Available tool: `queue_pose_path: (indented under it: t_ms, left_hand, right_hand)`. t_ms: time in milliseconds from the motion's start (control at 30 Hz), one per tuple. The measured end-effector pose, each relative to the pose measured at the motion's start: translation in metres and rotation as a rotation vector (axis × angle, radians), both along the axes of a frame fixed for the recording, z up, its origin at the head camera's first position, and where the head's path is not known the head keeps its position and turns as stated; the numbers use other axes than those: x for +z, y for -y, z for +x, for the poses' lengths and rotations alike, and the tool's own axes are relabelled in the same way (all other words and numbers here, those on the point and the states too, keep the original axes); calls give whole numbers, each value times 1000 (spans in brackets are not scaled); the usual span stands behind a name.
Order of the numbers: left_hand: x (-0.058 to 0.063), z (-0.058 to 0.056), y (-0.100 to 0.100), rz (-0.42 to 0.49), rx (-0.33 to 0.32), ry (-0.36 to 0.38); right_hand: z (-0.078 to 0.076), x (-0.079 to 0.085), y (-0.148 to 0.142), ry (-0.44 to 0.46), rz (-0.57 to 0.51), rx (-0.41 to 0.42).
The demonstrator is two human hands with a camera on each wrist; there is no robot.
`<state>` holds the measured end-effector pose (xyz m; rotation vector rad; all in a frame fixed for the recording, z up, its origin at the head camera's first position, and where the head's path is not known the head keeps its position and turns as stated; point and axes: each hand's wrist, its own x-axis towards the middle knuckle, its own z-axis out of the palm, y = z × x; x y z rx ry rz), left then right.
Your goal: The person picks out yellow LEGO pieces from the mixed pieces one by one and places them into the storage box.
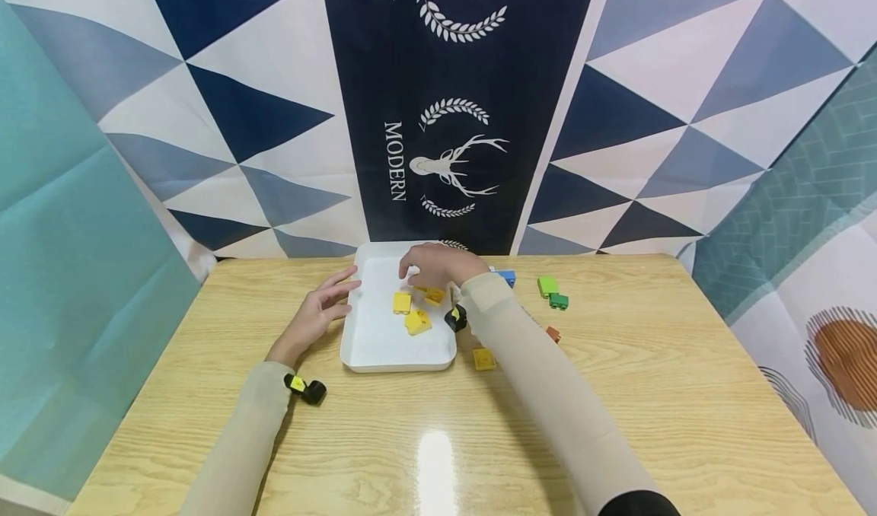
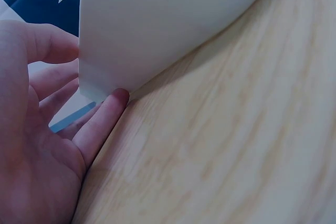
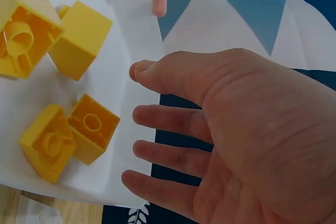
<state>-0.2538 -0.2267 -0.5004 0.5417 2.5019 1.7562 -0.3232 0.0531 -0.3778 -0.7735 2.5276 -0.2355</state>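
Observation:
A white tray (image 1: pixel 370 348) sits on the table against the back, with several yellow bricks (image 1: pixel 417 321) inside. My left hand (image 1: pixel 320 316) is at the tray's left side, fingers extended and fingertips touching its wall; up close, one fingertip (image 2: pixel 121 97) meets the wall low down by the tabletop. Over the far part of the tray reaches my right hand (image 1: pixel 438 263). Its fingers (image 3: pixel 173 153) are spread and nearly straight in the right wrist view, with nothing between them. The yellow bricks (image 3: pixel 84 38) lie beyond its fingertips, some with hollow undersides showing.
Right of the tray lie a yellow brick (image 1: pixel 483 359), a red-orange brick (image 1: pixel 553 335), a light green brick (image 1: pixel 547 286), a dark green brick (image 1: pixel 559 301) and a blue brick (image 1: pixel 507 277). My right forearm partly covers this group. A patterned cloth (image 1: pixel 274 120) hangs behind the table.

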Motion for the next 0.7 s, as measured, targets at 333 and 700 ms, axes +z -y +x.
queue_pose_path:
  t_ms: [333, 700]
  left_hand:
    - [1, 1, 0, -10, 5, -10]
    - [1, 2, -1, -4, 7, 1]
  right_hand:
    - [4, 5, 2, 7, 6, 13]
    - [13, 3, -3, -45, -41, 78]
